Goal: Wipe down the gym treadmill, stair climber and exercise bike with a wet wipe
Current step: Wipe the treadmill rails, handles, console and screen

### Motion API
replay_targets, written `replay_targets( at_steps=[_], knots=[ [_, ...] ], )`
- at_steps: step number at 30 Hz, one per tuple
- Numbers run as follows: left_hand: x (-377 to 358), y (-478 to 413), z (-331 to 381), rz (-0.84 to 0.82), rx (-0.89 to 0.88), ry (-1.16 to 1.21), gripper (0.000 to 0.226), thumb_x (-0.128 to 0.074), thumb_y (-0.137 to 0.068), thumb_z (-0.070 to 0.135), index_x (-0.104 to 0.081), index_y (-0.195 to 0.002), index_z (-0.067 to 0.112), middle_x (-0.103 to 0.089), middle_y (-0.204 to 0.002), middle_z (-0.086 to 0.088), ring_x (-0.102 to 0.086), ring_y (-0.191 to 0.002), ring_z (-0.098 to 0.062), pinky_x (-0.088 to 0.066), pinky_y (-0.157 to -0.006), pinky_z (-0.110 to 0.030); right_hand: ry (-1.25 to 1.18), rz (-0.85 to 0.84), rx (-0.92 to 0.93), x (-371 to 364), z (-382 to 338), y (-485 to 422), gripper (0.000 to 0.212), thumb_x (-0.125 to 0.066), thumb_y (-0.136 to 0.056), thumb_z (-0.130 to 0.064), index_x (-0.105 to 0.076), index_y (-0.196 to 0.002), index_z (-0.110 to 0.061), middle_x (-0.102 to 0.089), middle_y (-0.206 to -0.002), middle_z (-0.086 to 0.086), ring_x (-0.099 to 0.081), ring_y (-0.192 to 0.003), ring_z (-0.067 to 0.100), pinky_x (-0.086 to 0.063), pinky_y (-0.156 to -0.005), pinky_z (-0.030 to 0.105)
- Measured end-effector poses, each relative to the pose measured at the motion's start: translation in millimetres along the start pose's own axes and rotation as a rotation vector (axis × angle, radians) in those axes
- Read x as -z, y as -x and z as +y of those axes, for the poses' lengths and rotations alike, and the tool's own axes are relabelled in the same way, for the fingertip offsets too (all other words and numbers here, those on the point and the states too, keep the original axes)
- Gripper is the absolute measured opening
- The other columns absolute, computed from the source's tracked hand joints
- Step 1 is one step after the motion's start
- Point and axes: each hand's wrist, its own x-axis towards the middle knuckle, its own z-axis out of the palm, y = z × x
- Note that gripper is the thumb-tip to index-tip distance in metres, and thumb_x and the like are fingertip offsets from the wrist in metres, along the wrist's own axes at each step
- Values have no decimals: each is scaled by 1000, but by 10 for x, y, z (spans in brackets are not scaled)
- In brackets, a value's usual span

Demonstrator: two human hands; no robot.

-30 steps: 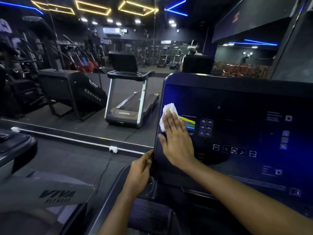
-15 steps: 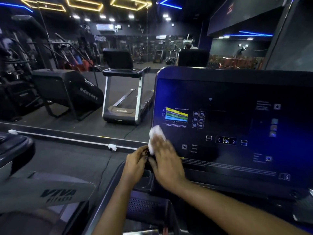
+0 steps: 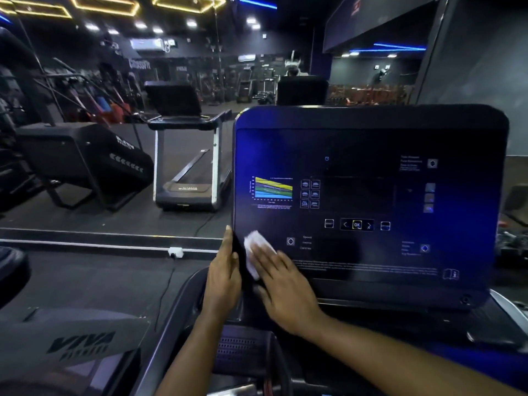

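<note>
I stand at a treadmill whose dark console screen fills the right half of the view. My right hand lies flat on the screen's lower left corner and presses a white wet wipe under its straight fingers. My left hand holds the console's left edge, with its fingers pointing up along the edge and the thumb at the front. Part of the wipe shows beyond my right fingertips.
A mirror wall ahead shows another treadmill and a black stair climber. A grey machine cover marked VIVA sits at the lower left. A cable and a white socket lie on the floor by the mirror's base.
My right hand slid the wipe down the screen's left side from beside the coloured chart to the lower left corner. My left hand moved up from the bottom corner along the left edge.
</note>
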Motion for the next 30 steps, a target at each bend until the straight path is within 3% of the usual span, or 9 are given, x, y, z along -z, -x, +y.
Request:
replay_targets(
  at_steps=[2, 7, 9, 13, 17, 21, 26, 28, 30],
  knots=[
    [-4, -5, -23, 12, -16, -24, 56, -39, -107, 7, -26, -160, 20, -50, -153, -7, -55, -132, -29, -46, -108, -47, 11, 22, -47, -26, 156, 274, 70, -40, -102, -41, -12, -163, -22, 0, -171, -7, -5, -157, 12, -19, -120, 41],
    [-66, 17, 6, 56, -23, -40, 56, -38, -108, 19, -22, -161, 30, -40, -159, 12, -43, -142, -5, -42, -112, -34, -17, 279, -449, 389, 453, -515, 68, -33, -107, -41, -6, -163, -14, 0, -171, 1, -1, -158, 18, -5, -128, 40],
    [-86, 12, 2, 73, -18, -53, 55, -35, -107, 26, -23, -161, 29, -39, -159, 12, -44, -141, -7, -42, -109, -30, -84, 274, -411, 354, 315, -639, 71, -38, -105, -40, -7, -163, -13, 0, -171, 2, -1, -158, 19, -5, -128, 39],
    [-98, 6, -1, 78, -35, -127, 58, -36, -108, 20, -18, -161, 33, -31, -161, 18, -42, -140, -6, -37, -101, -22, 12, 26, -100, -45, 58, 245, 70, -40, -104, -42, -9, -163, -20, 0, -171, -4, -5, -157, 15, -15, -122, 40],
    [-166, 19, 87, 63, -190, -223, 59, -30, -108, 22, -8, -163, 26, -5, -170, 15, -10, -154, -3, -16, -112, -3, 38, 107, -329, 137, 393, 280, 65, -31, -106, -43, -9, -163, -22, -1, -171, -6, -6, -157, 14, -8, -126, 40],
    [-286, -20, 136, 62, -246, -273, 58, -31, -108, 19, -12, -163, 16, -3, -171, 8, -3, -157, -15, -7, -125, -22, -35, 272, -554, 446, 450, -459, 67, -29, -107, -43, -5, -163, -14, 2, -171, 1, 2, -158, 19, -1, -127, 39],
    [-295, -33, 7, 57, -242, -392, 57, -29, -106, 14, -17, -162, 12, -8, -170, 5, -4, -157, -15, -9, -125, -24, 24, 18, -192, 62, 165, 395, 66, -35, -106, -43, -9, -163, -22, 0, -171, -5, -4, -157, 13, -17, -121, 42],
    [-288, -51, -23, 61, -255, -408, 56, -28, -106, 15, -18, -161, 11, -11, -170, 3, -5, -157, -15, -10, -126, -26, 47, 27, -225, 95, 335, 580, 62, -30, -107, -43, -12, -163, -25, -1, -171, -9, -5, -157, 11, -19, -120, 43],
    [-297, -58, -27, 59, -259, -413, 56, -27, -106, 15, -17, -161, 13, -12, -170, 2, -6, -157, -15, -10, -126, -28, 56, 93, -380, 228, 483, 369, 61, -26, -108, -43, -10, -163, -24, 0, -171, -8, -3, -157, 13, -14, -124, 44]
  ],
)
